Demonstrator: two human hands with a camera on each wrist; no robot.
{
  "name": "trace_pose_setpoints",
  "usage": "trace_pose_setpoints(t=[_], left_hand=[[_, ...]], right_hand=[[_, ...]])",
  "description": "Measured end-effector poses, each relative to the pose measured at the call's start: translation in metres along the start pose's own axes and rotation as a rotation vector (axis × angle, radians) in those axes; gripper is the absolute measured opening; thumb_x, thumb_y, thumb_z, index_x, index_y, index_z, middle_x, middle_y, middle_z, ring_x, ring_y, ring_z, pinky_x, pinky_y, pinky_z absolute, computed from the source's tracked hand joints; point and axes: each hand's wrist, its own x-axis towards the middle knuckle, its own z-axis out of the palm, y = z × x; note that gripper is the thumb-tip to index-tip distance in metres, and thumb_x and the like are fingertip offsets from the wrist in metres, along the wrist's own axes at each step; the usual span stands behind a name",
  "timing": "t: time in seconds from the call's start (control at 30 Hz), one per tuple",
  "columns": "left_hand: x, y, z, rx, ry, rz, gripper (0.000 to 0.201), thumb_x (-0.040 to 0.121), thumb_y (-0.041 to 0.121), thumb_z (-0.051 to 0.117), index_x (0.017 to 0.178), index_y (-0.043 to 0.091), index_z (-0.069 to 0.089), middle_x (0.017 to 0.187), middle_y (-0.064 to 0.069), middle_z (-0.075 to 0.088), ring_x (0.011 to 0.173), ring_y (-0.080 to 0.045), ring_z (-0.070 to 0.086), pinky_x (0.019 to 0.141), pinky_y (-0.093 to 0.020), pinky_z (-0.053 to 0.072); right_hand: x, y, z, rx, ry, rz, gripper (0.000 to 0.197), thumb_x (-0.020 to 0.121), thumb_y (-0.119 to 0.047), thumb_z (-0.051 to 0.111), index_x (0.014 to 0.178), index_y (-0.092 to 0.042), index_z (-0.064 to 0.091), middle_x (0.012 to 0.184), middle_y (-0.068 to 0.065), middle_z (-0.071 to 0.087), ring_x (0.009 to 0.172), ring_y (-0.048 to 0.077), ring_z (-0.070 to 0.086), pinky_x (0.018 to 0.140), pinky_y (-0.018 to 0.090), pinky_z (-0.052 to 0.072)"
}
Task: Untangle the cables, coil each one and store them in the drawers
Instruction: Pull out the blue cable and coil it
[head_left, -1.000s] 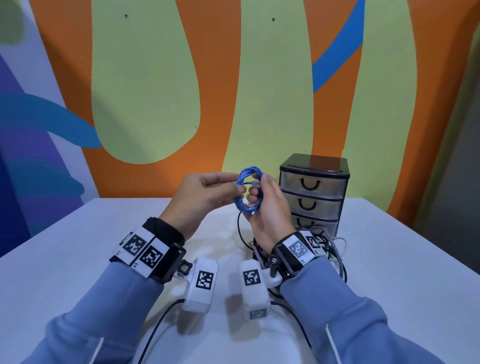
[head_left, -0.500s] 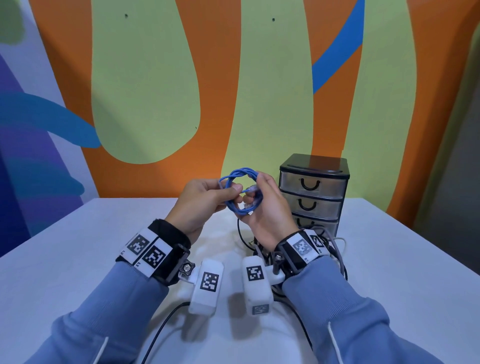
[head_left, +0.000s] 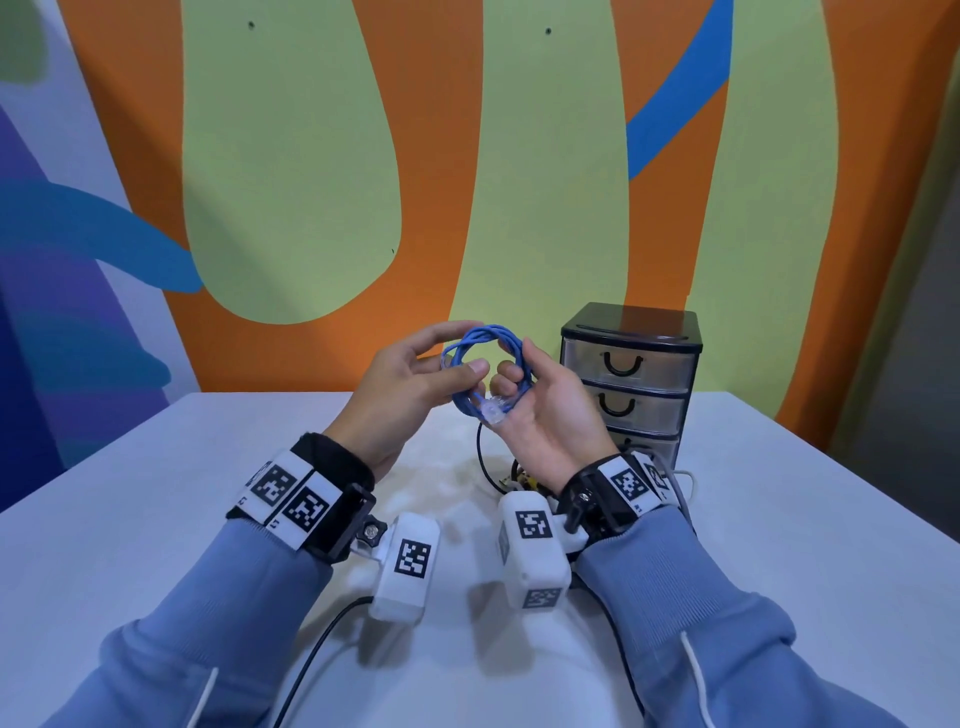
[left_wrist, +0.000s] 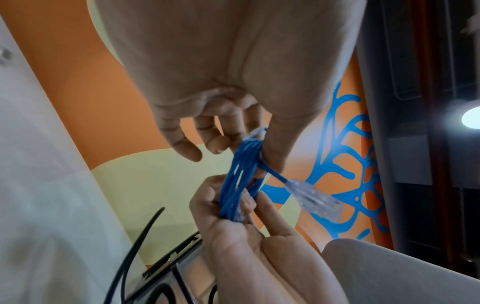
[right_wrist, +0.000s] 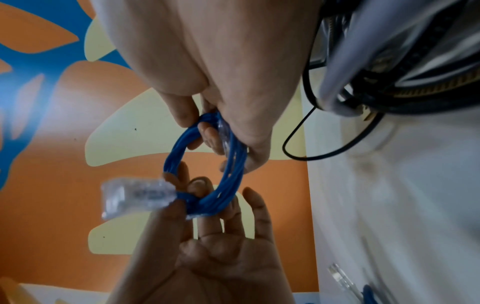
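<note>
A blue network cable (head_left: 511, 345) wound into a small coil hangs in the air between both hands, in front of the drawer unit (head_left: 631, 379). My left hand (head_left: 470, 349) pinches the coil's left side (left_wrist: 241, 181) between thumb and fingers. My right hand (head_left: 515, 366) has its fingers curled through the ring (right_wrist: 207, 164) and grips its right side. One clear plug (head_left: 491, 413) sticks out below the coil; this plug (right_wrist: 137, 195) lies by the left fingers. The unit's top two drawers are shut; the lowest is partly hidden.
A tangle of black, grey and white cables (head_left: 519, 478) lies on the white table (head_left: 156, 493) behind my right wrist, by the drawer unit's foot. This cable pile (right_wrist: 389, 72) also fills the right wrist view's upper corner. A painted wall stands behind the table.
The coil has turned between the hands and risen a little. My left hand shifted its grip on the coil, fingers now more spread. The plug now points down by the right palm.
</note>
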Motion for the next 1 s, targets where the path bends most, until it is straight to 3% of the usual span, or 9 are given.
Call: trace_pose_setpoints(t=[0.07, 0.13, 0.23, 0.37, 0.47, 0.63, 0.77, 0.93, 1.0], left_hand=[[0.0, 0.001, 0.003, 0.039, -0.028, 0.01, 0.036, 0.094, 0.003, 0.075, 0.128, 0.014, 0.07, 0.087, -0.009, 0.075, 0.082, -0.024, 0.072, 0.084, -0.03, 0.058], [0.0, -0.002, 0.004, 0.159, 0.005, 0.031, 0.039, 0.09, 0.002, 0.08, 0.126, 0.016, 0.07, 0.083, -0.007, 0.073, 0.079, -0.021, 0.071, 0.078, -0.028, 0.057], [0.003, -0.007, -0.002, 0.226, 0.141, 0.076, 0.046, 0.085, 0.0, 0.084, 0.124, 0.018, 0.068, 0.078, -0.005, 0.068, 0.072, -0.017, 0.065, 0.072, -0.031, 0.058], [0.007, -0.007, -0.013, 0.274, 0.281, 0.196, 0.037, 0.083, 0.013, 0.091, 0.114, 0.02, 0.074, 0.082, -0.023, 0.071, 0.071, -0.023, 0.065, 0.073, -0.041, 0.059], [0.007, -0.007, -0.017, 0.396, 0.324, 0.283, 0.027, 0.084, 0.019, 0.09, 0.109, 0.023, 0.081, 0.088, 0.003, 0.08, 0.079, -0.014, 0.073, 0.077, -0.035, 0.061], [0.006, -0.01, -0.014, 0.62, 0.18, 0.223, 0.011, 0.098, 0.028, 0.075, 0.103, 0.021, 0.083, 0.081, 0.007, 0.08, 0.077, -0.011, 0.075, 0.078, -0.039, 0.062], [0.006, -0.008, -0.013, 0.736, 0.159, 0.205, 0.03, 0.102, 0.042, 0.068, 0.083, 0.023, 0.08, 0.071, 0.009, 0.077, 0.07, -0.015, 0.072, 0.071, -0.041, 0.057], [0.008, -0.008, -0.016, 0.671, 0.116, 0.122, 0.032, 0.089, 0.06, 0.071, 0.104, 0.033, 0.079, 0.084, 0.007, 0.079, 0.085, -0.014, 0.075, 0.079, -0.039, 0.058], [0.009, -0.007, -0.02, 0.577, 0.1, 0.068, 0.034, 0.085, 0.051, 0.082, 0.112, 0.031, 0.076, 0.083, 0.002, 0.079, 0.083, -0.022, 0.075, 0.076, -0.039, 0.056]], right_hand=[[-0.002, 0.001, 0.001, 0.016, -0.041, 0.019, 0.023, 0.112, -0.027, 0.045, 0.1, -0.01, 0.054, 0.071, 0.0, 0.038, 0.067, 0.017, 0.041, 0.117, 0.046, 0.04], [-0.003, 0.001, 0.002, 0.011, -0.07, 0.016, 0.024, 0.111, -0.027, 0.045, 0.097, -0.01, 0.053, 0.071, 0.0, 0.038, 0.065, 0.018, 0.044, 0.107, 0.046, 0.047], [-0.007, -0.003, 0.003, -0.014, -0.097, -0.015, 0.015, 0.107, -0.021, 0.052, 0.11, -0.009, 0.059, 0.072, -0.001, 0.039, 0.063, 0.014, 0.038, 0.087, 0.033, 0.043], [-0.012, -0.006, 0.003, -0.179, -0.129, -0.048, 0.032, 0.099, -0.02, 0.059, 0.128, -0.009, 0.065, 0.071, 0.001, 0.045, 0.064, 0.018, 0.047, 0.094, 0.04, 0.04], [-0.012, -0.003, 0.004, -0.372, -0.14, -0.071, 0.029, 0.101, -0.031, 0.063, 0.122, -0.011, 0.066, 0.069, 0.001, 0.047, 0.06, 0.017, 0.048, 0.09, 0.043, 0.041], [-0.007, 0.002, 0.005, -0.346, -0.127, -0.155, 0.034, 0.108, -0.018, 0.053, 0.135, 0.001, 0.062, 0.068, -0.002, 0.032, 0.054, 0.01, 0.03, 0.068, 0.028, 0.04], [-0.006, 0.004, 0.006, -0.362, -0.066, -0.213, 0.03, 0.11, -0.016, 0.05, 0.124, 0.001, 0.07, 0.066, -0.004, 0.028, 0.051, 0.008, 0.027, 0.064, 0.025, 0.036], [-0.006, 0.004, 0.006, -0.265, -0.052, -0.264, 0.026, 0.109, -0.017, 0.052, 0.114, -0.003, 0.073, 0.065, -0.003, 0.028, 0.053, 0.009, 0.026, 0.06, 0.022, 0.036], [-0.006, 0.005, 0.007, -0.263, -0.052, -0.279, 0.023, 0.109, -0.015, 0.052, 0.113, -0.004, 0.072, 0.065, -0.003, 0.029, 0.053, 0.009, 0.027, 0.063, 0.024, 0.035]])
